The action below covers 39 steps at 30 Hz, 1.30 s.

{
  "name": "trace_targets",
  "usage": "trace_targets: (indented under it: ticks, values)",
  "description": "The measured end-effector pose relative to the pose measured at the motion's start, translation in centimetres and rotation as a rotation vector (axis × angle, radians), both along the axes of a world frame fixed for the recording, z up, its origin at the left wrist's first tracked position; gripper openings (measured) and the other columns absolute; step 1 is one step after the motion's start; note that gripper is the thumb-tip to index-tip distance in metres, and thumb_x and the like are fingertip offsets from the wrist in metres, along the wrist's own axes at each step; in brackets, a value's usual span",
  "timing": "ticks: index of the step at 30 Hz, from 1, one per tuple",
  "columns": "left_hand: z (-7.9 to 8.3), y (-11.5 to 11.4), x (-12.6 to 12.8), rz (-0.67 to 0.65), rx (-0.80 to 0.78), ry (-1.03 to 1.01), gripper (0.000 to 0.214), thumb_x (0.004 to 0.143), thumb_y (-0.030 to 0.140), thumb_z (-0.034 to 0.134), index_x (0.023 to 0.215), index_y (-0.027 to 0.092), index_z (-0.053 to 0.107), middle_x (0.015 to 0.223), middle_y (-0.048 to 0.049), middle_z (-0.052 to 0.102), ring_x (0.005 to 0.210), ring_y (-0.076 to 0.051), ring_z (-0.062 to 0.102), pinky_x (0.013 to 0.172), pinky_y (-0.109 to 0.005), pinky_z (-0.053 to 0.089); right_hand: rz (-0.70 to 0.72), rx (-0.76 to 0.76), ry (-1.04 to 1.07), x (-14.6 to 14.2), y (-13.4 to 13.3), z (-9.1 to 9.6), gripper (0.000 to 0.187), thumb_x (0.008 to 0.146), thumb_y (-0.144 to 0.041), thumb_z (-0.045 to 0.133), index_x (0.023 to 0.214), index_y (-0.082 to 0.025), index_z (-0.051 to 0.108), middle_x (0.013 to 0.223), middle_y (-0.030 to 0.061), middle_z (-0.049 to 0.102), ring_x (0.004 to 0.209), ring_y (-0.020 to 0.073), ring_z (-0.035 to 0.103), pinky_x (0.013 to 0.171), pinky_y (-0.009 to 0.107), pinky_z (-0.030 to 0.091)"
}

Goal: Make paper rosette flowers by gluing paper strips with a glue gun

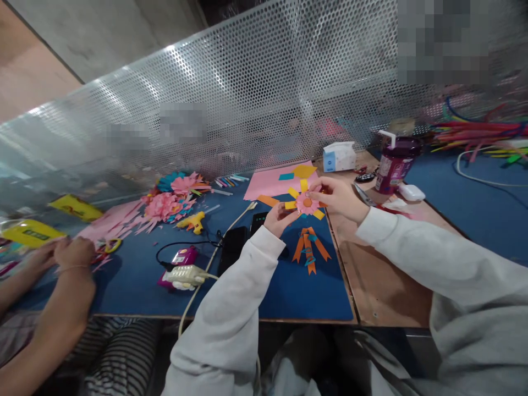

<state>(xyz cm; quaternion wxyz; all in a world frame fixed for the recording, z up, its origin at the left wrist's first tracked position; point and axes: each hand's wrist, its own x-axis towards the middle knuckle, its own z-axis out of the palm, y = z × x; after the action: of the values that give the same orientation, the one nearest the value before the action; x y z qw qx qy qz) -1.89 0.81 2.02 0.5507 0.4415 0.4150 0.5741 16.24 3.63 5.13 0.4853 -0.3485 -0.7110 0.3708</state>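
Observation:
Between my two hands is a paper flower (pixel 307 203) with pink petals, an orange centre and yellow paper tabs sticking out around it. My left hand (pixel 279 219) pinches its lower left edge. My right hand (pixel 340 197) grips it from the upper right, fingers closed at the rim. Just below, orange paper ribbons (pixel 309 247) with notched ends and small teal curls lie on the blue table. Behind the flower rests a pink paper sheet (pixel 264 187) with yellow and teal pieces on it. An orange strip (pixel 268 200) lies left of the flower.
A yellow glue gun (pixel 193 222), black phone (pixel 233 248) and power adapter (pixel 187 276) with cables lie left. Beyond are pink paper flowers (pixel 163 208) and a co-worker's hands (pixel 74 254). Scissors (pixel 365 197), a purple cup (pixel 398 165) and a tissue pack (pixel 339 157) stand right. A perforated metal screen (pixel 247 88) borders the back.

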Motion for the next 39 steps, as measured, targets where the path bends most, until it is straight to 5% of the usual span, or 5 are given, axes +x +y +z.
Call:
trace_targets:
  ticks: [7,11,16,24,39]
  values:
    - [0.0,-1.1,0.6,-0.106,0.026,0.141,0.038,0.046,0.005,0.082,0.075,0.016,0.061,0.072,-0.0014,0.067,0.066,-0.013,0.062,0.073,-0.028,0.048,-0.030,-0.082,0.058,2.0,-1.3,-1.5,0.023,0.071,-0.040,0.064,0.080,-0.019,0.058,0.068,-0.0019,0.055,0.058,0.0115,0.051,0.054,0.026,0.042]
    - [-0.3,-1.2,0.8,-0.168,0.031,0.191,0.047,0.046,0.005,0.082,0.086,0.017,0.061,0.077,-0.0023,0.066,0.066,-0.013,0.061,0.067,-0.027,0.049,-0.089,-0.094,0.096,2.4,-1.6,-2.3,0.022,0.070,-0.038,0.066,0.078,-0.019,0.059,0.073,-0.0006,0.058,0.063,0.0131,0.054,0.059,0.028,0.045]
    - [-0.2,-1.3,1.3,-0.174,0.043,0.139,0.027,0.055,0.017,0.080,0.074,0.015,0.062,0.071,-0.0018,0.065,0.060,-0.011,0.057,0.061,-0.024,0.047,-0.102,-0.034,0.043,1.9,-2.3,-1.9,0.019,0.071,-0.036,0.064,0.079,-0.019,0.061,0.074,0.0008,0.060,0.066,0.0152,0.055,0.062,0.031,0.047]
    - [-2.0,-0.8,1.6,-0.113,0.050,0.040,0.040,0.042,0.025,0.086,0.071,0.016,0.060,0.072,0.0017,0.065,0.069,-0.010,0.059,0.071,-0.024,0.047,-0.078,0.092,-0.043,1.3,-3.5,-1.7,0.018,0.076,-0.037,0.062,0.082,-0.020,0.063,0.086,0.0043,0.066,0.077,0.0178,0.060,0.072,0.034,0.048]
    - [-2.5,-0.9,1.8,-0.175,-0.012,0.100,0.054,0.040,0.031,0.087,0.077,0.015,0.052,0.071,0.0026,0.064,0.064,-0.009,0.059,0.070,-0.027,0.046,-0.116,0.122,-0.005,1.0,-3.5,-2.8,0.017,0.074,-0.034,0.063,0.079,-0.019,0.064,0.075,0.0019,0.065,0.067,0.0150,0.058,0.062,0.029,0.048]
